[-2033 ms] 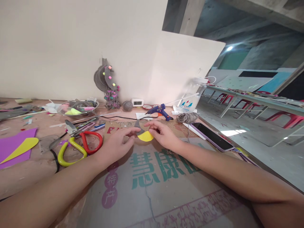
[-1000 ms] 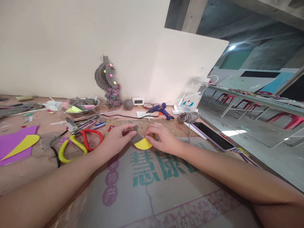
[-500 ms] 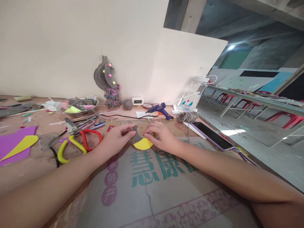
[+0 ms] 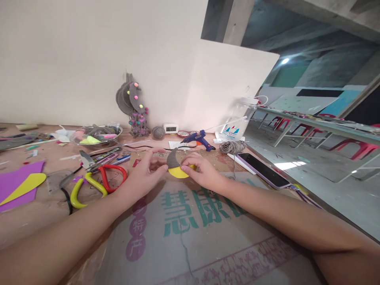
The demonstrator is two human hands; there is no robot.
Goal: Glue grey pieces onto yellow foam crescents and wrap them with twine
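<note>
A crescent piece, grey on its upper left part (image 4: 173, 158) and yellow along its lower edge (image 4: 178, 172), is held above the printed board (image 4: 190, 245). My right hand (image 4: 202, 168) pinches its right side between thumb and fingers. Just left of the piece is my left hand (image 4: 151, 168), its thumb and fingers apart, with nothing visible between them. The thumb tip lies close to the grey part; whether it touches cannot be made out.
Behind the hands lie a blue glue gun (image 4: 198, 138), a timer (image 4: 171, 128) and yarn (image 4: 233, 147). Left are pliers (image 4: 89, 190), red-handled scissors (image 4: 103, 178), purple sheets (image 4: 18, 178) and a bowl (image 4: 114, 138). A phone (image 4: 263, 170) and plastic jug (image 4: 237, 118) stand right.
My left fingers have opened off the grey part of the crescent, which now shows more fully. My right hand still grips the piece. The view has shifted slightly.
</note>
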